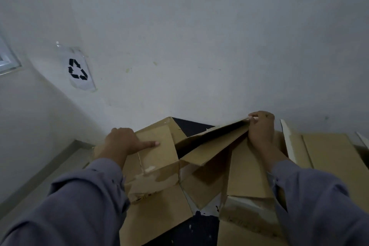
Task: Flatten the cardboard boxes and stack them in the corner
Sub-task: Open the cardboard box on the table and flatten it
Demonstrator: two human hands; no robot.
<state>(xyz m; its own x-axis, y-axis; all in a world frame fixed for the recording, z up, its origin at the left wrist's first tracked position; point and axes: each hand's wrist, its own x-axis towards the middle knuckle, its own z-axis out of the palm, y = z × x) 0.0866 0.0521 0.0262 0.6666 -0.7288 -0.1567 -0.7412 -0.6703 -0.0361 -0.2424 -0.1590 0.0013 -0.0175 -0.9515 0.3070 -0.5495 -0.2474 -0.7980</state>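
The step in hand looks like the flattening itself, done right at the stacking place. A cardboard box (199, 158), brown and much creased, lies partly collapsed on the floor at the foot of the white wall (199, 46), close to the room's corner where a recycling sign (78, 70) is stuck up. Its panels are mostly down, but one long flap (215, 142) stands up as a ridge with a dark gap beneath it.

The left hand (121, 144) rests palm down on the box's left panel, fingers (151, 143) spread and flat, pinning the cardboard rather than gripping it. The right hand (260, 128) is at the far end of the raised flap, close against the wall, its fingers curled over and clamped on the flap's edge. Both sleeves are grey-blue.

To the right, just beside the box, another flattened sheet (323, 152) already lies along the wall (so the stack seems begun).

My reading is that the next move calls for the right hand to carry the raised flap over and press it down along its crease, while the left keeps the near panel from springing up. The ridge is the only part that plainly stands proud; whether the underside folds are fully flat cannot be told from here.
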